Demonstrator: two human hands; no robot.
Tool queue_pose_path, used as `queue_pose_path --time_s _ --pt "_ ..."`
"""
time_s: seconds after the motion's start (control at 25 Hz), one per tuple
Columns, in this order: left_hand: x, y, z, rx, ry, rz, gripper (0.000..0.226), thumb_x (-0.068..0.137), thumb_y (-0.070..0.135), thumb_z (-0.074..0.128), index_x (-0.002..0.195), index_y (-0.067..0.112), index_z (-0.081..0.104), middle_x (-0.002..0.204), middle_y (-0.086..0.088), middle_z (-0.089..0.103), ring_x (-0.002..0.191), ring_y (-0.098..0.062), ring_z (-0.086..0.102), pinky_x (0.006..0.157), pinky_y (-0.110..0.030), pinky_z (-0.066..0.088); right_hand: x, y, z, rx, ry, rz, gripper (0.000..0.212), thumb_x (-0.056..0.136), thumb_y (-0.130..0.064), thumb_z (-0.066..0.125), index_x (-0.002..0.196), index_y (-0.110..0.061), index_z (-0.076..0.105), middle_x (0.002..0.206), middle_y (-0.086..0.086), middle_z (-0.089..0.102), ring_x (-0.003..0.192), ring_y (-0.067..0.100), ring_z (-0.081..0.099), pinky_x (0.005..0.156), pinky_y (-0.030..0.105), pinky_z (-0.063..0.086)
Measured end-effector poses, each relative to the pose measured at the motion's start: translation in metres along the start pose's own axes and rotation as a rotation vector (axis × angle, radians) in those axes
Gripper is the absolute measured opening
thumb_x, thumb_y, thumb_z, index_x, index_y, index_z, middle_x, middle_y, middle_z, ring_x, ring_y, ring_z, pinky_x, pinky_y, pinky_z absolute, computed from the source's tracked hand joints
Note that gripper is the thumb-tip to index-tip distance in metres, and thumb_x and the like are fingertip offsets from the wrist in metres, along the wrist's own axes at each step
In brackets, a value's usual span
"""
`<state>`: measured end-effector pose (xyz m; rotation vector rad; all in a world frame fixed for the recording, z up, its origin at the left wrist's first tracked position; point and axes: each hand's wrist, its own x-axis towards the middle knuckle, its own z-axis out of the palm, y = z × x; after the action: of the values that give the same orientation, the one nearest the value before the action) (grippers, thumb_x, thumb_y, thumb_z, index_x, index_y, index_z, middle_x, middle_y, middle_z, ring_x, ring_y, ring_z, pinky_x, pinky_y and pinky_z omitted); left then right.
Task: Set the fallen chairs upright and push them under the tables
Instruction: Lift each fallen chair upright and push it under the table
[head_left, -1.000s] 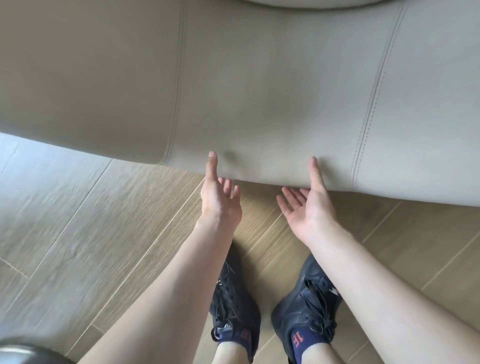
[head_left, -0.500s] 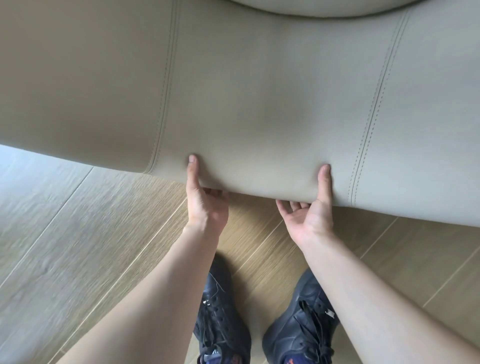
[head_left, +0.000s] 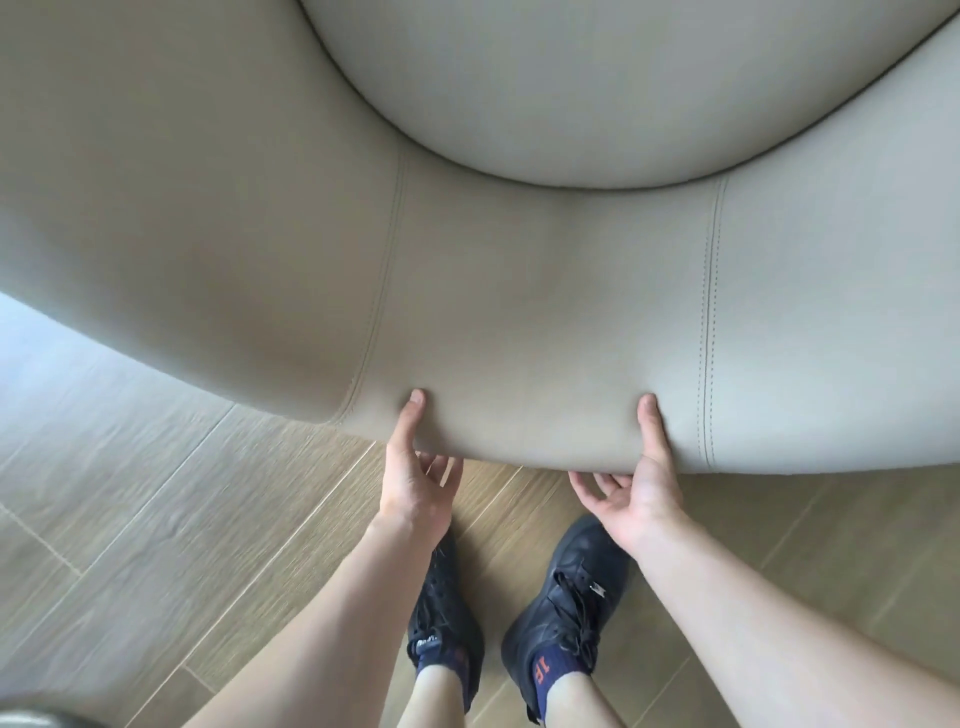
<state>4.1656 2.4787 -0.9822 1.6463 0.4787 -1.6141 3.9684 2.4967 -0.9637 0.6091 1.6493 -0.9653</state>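
Here, left hand (head_left: 415, 483) and right hand (head_left: 636, 488) grip the beige chair (head_left: 519, 312) by its lower edge. Thumbs on top, fingers curled beneath.

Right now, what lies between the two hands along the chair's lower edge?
Only the chair's beige upholstery spans from left hand to right hand in the head view.

Beige leather-look chair (head_left: 519, 291), padded, curved back w/ stitched seams, rounded seat cushion seen from above; back's edge is off the floor, close above it.
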Motion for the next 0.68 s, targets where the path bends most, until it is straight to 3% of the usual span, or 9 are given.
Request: queue_pose_path --time_s 0.12,0.24,0.36,0.44,0.48,0.56,0.64,0.68 --pt "-0.058 0.004 0.006 0.037 0.027 -0.008 0.086 0.053 0.054 0.088 0.127 0.021 0.059 0.118 -0.005 0.062 0.102 -0.018 0.065 0.087 -0.03 0.052 -0.054 -0.028 -0.011 -0.066 0.006 0.038 0.073 0.047 -0.063 0.085 0.104 -0.025 0.062 0.117 0.006 0.064 0.103 0.024 0.059 0.086 0.05 0.054" --pt "-0.12 0.016 0.024 0.051 0.076 -0.031 0.079 0.065 0.056 0.084 0.13 0.021 0.058 0.124 -0.003 0.062 0.109 -0.019 0.063 0.08 -0.027 0.049 -0.112 -0.062 -0.011 -0.099 0.027 0.089 0.076 0.047 -0.063 0.087 0.102 -0.021 0.058 0.111 0.007 0.064 0.099 0.024 0.058 0.087 0.051 0.052" --pt "-0.176 0.043 0.041 0.071 0.09 0.024 0.067 0.078 0.052 0.079 0.129 0.016 0.053 0.134 -0.008 0.059 0.118 -0.022 0.061 0.087 -0.03 0.047 -0.17 -0.093 0.003 -0.153 0.043 0.145 0.072 0.051 -0.066 0.086 0.098 -0.018 0.057 0.103 0.006 0.064 0.091 0.024 0.059 0.08 0.043 0.05" --pt "-0.207 0.051 0.048 0.164 0.135 0.165 0.059 0.082 0.039 0.079 0.123 0.013 0.047 0.133 -0.014 0.054 0.113 -0.023 0.058 0.093 -0.036 0.047 -0.197 -0.109 0.018 -0.179 0.066 0.165 0.071 0.052 -0.067 0.085 0.093 -0.017 0.056 0.094 0.003 0.064 0.081 0.022 0.056 0.069 0.036 0.046" --pt "-0.22 0.054 0.05 0.31 0.198 0.329 0.057 0.08 0.033 0.081 0.117 0.012 0.043 0.126 -0.015 0.05 0.108 -0.025 0.055 0.097 -0.041 0.045 -0.211 -0.116 0.027 -0.201 0.081 0.176 0.07 0.053 -0.068 0.084 0.092 -0.017 0.056 0.089 0.002 0.062 0.077 0.021 0.053 0.064 0.034 0.044" --pt "-0.249 0.059 0.055 0.804 0.239 0.906 0.06 0.07 0.031 0.082 0.11 0.013 0.041 0.114 -0.008 0.041 0.108 -0.031 0.045 0.099 -0.041 0.037 -0.238 -0.131 0.043 -0.244 0.089 0.196 0.068 0.055 -0.069 0.083 0.09 -0.017 0.054 0.083 0.001 0.058 0.073 0.021 0.048 0.059 0.033 0.039" --pt "-0.263 0.071 0.064 1.357 0.035 1.463 0.073 0.06 0.035 0.084 0.12 0.015 0.047 0.125 -0.006 0.047 0.12 -0.027 0.042 0.106 -0.04 0.029 -0.259 -0.144 0.057 -0.256 0.095 0.2 0.065 0.057 -0.066 0.084 0.086 -0.017 0.053 0.08 0.0 0.056 0.07 0.022 0.046 0.057 0.033 0.038" --pt "-0.265 0.085 0.074 1.608 -0.072 1.637 0.084 0.057 0.038 0.085 0.128 0.017 0.047 0.134 -0.006 0.05 0.129 -0.025 0.04 0.115 -0.042 0.023 -0.269 -0.153 0.063 -0.254 0.097 0.189 0.063 0.058 -0.064 0.085 0.084 -0.017 0.053 0.078 0.001 0.055 0.068 0.023 0.045 0.057 0.033 0.038"
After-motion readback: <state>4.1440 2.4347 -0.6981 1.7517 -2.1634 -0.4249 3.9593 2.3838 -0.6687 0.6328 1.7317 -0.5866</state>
